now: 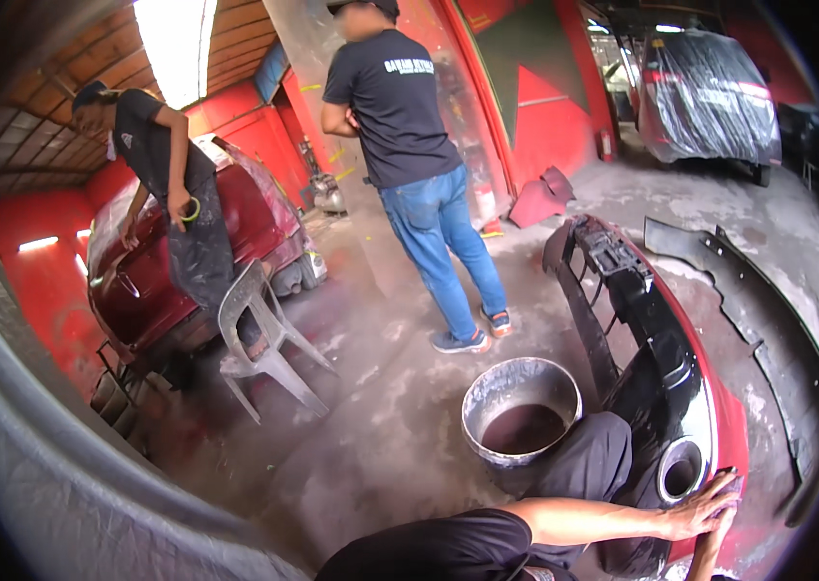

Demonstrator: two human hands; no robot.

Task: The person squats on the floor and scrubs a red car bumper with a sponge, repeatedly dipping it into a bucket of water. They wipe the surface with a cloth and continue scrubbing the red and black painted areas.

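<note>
A red and black car bumper (692,378) stands on its end close at my right, with a round opening in its lower part. My left arm reaches across to it from the lower edge. My left hand (698,510) lies at the bumper's red edge, fingers stretched out. Just below it, partly covered by it, is my right hand (716,535); its fingers are mostly hidden. A small dark piece (734,480) shows at the fingertips, too small to name. Beside my knee stands a round bucket (475,412) with dark liquid inside.
A long black bumper part (753,300) lies at the right. One person (395,107) stands ahead, arms folded. Another, at left, holds a green tape roll (193,209) by a dark red car (153,290). A plastic chair (264,339) stands nearby. Plastic sheeting covers a vehicle (710,97) behind.
</note>
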